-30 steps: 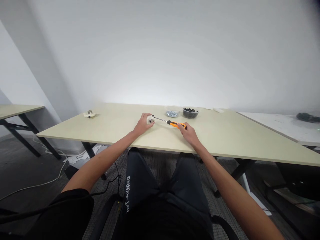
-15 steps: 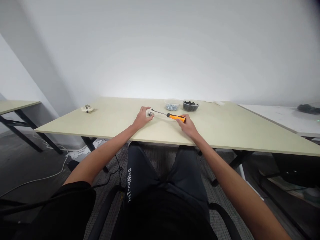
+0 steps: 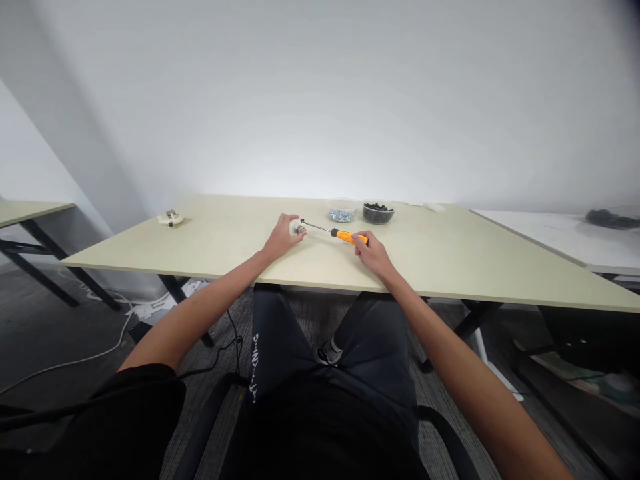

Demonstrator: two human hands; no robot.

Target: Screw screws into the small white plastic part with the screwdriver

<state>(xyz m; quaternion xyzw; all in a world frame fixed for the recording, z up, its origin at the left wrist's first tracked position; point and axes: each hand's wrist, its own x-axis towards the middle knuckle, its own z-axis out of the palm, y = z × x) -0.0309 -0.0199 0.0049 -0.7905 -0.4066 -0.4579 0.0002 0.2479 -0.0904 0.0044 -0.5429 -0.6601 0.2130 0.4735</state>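
A small white part with a metal piece in it (image 3: 295, 228) is gripped in my left hand (image 3: 281, 238), just above the table. My right hand (image 3: 371, 252) is closed round the orange and black handle of a screwdriver (image 3: 346, 236). The shaft points left, and its tip meets a small dark piece (image 3: 303, 221) at the top of the white part. Whether that dark piece is a screw or a cap is too small to tell. Behind my hands stand a clear bowl of silvery screws (image 3: 341, 215) and a clear bowl of small black pieces (image 3: 378, 215).
Another white part with metal in it (image 3: 171, 218) lies at the left of the pale table (image 3: 440, 260). A white side table (image 3: 540, 233) with a dark bundle (image 3: 613, 219) adjoins on the right. Cables (image 3: 120, 333) run over the floor at left.
The thumb of my right hand has shifted onto the top of the screwdriver handle. My left hand keeps its grip on the white part. The whole view has moved slightly.
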